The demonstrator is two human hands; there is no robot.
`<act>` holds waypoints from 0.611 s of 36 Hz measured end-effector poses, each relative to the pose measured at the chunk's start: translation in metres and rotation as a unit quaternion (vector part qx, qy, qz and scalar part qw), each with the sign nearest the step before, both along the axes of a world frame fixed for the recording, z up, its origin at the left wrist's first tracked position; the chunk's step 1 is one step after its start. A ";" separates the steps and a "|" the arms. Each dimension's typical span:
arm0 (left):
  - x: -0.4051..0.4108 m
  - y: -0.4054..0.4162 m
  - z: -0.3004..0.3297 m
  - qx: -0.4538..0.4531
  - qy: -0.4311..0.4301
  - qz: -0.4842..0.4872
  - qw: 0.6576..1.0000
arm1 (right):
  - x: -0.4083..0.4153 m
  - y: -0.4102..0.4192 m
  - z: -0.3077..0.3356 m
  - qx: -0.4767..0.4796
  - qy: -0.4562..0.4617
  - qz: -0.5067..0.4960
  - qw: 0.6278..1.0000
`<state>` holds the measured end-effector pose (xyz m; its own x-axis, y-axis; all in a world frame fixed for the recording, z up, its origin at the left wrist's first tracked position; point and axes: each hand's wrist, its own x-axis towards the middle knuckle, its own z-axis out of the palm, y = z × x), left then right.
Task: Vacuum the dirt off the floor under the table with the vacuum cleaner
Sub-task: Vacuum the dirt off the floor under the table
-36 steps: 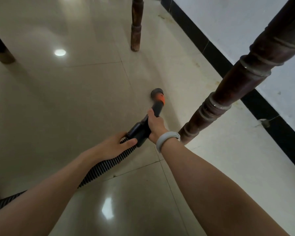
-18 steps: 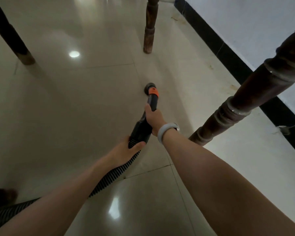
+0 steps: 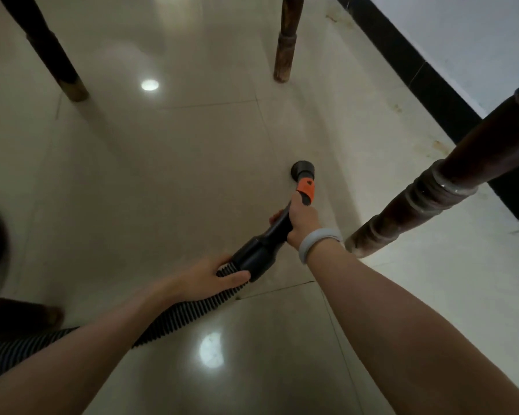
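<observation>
We see a glossy pale tiled floor (image 3: 168, 181) with thin grout lines and bright spots of reflected light. Three turned wooden table legs stand on it: a dark one (image 3: 57, 64) at far left, a brown one (image 3: 285, 46) at the far middle, and a thick ringed one (image 3: 426, 199) at near right. The round black nozzle (image 3: 302, 170) meets the tile between them. The ribbed black hose (image 3: 189, 313) trails back toward the lower left. Brownish stains (image 3: 397, 107) lie near the black skirting (image 3: 426, 82).

Glossy pale tile floor (image 3: 162, 175), turned wooden table legs (image 3: 285, 46)
</observation>
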<state>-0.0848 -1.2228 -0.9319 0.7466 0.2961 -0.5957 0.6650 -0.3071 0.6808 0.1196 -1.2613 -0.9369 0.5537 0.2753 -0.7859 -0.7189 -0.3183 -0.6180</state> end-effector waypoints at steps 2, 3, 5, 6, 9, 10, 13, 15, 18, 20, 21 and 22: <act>0.001 -0.002 0.006 -0.013 0.027 -0.022 0.999 | -0.010 -0.002 -0.009 -0.040 -0.039 0.016 0.998; 0.002 -0.005 0.008 -0.035 0.029 -0.016 0.999 | -0.018 -0.003 -0.012 -0.059 -0.050 0.034 0.996; 0.002 -0.010 0.011 -0.111 0.016 0.040 0.993 | -0.037 -0.004 -0.021 -0.101 -0.060 0.061 0.991; 0.000 -0.010 0.011 -0.141 0.015 0.064 0.988 | -0.046 -0.005 -0.025 -0.118 -0.070 0.045 0.990; -0.012 -0.007 0.010 -0.187 0.034 0.060 0.980 | -0.067 -0.007 -0.031 -0.132 -0.068 -0.017 0.989; -0.015 -0.004 0.009 -0.198 0.035 0.061 0.978 | -0.072 -0.006 -0.032 -0.124 -0.056 -0.035 0.990; -0.020 0.008 0.005 -0.151 0.022 0.066 0.986 | -0.074 -0.003 -0.027 -0.091 -0.016 -0.049 0.995; -0.022 0.013 0.002 -0.110 0.000 0.094 0.989 | -0.073 0.000 -0.023 -0.049 -0.005 -0.034 0.998; -0.020 0.010 -0.001 -0.088 -0.035 0.145 0.985 | -0.066 0.016 -0.017 0.004 -0.026 0.032 0.999; -0.014 0.003 -0.001 -0.076 -0.055 0.173 0.981 | -0.060 0.027 -0.010 0.048 0.002 0.085 0.995; -0.012 0.000 -0.001 -0.071 -0.063 0.182 0.979 | -0.057 0.032 -0.005 0.059 0.017 0.110 0.992; -0.010 -0.002 0.000 -0.072 -0.069 0.194 0.976 | -0.054 0.036 -0.002 0.061 0.026 0.134 0.989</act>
<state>-0.0947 -1.2253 -0.9322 0.6708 0.4931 -0.5539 0.6119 0.0539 0.7891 0.0659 -1.2256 -0.9387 0.4067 0.5019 -0.7633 -0.6511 -0.4268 -0.6276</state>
